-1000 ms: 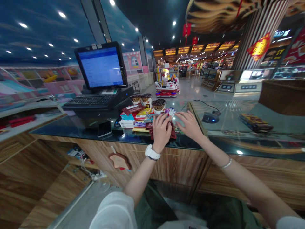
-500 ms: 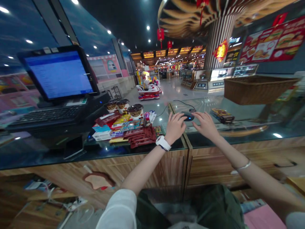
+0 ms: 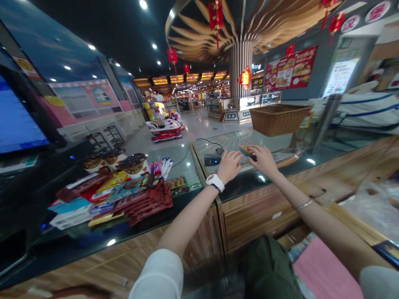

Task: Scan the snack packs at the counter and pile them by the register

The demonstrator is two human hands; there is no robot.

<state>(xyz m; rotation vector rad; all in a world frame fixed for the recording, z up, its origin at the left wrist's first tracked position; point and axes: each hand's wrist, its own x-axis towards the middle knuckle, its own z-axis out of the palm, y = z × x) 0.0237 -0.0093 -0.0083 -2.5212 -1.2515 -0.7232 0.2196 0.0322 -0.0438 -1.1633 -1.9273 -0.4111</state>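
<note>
Both hands reach out over the glass counter (image 3: 280,168). My right hand (image 3: 264,160) is closed on the end of a dark and yellow snack packet (image 3: 247,150) lying on the glass. My left hand (image 3: 229,166), with a white watch on its wrist, lies just left of the packet, fingers stretched toward it and holding nothing. A black computer mouse (image 3: 213,159) with its cable sits to the left of that hand.
A pile of snack packets (image 3: 137,201) and three dessert cups (image 3: 132,164) lie at the left of the counter, beside a till monitor (image 3: 18,124). A wicker basket (image 3: 279,118) stands behind the hands. Wooden drawers (image 3: 258,216) are below.
My view has swung right. Both hands left the snack pile, passed over the mouse, and moved right to the dark and yellow packet, which the right hand now grips.
</note>
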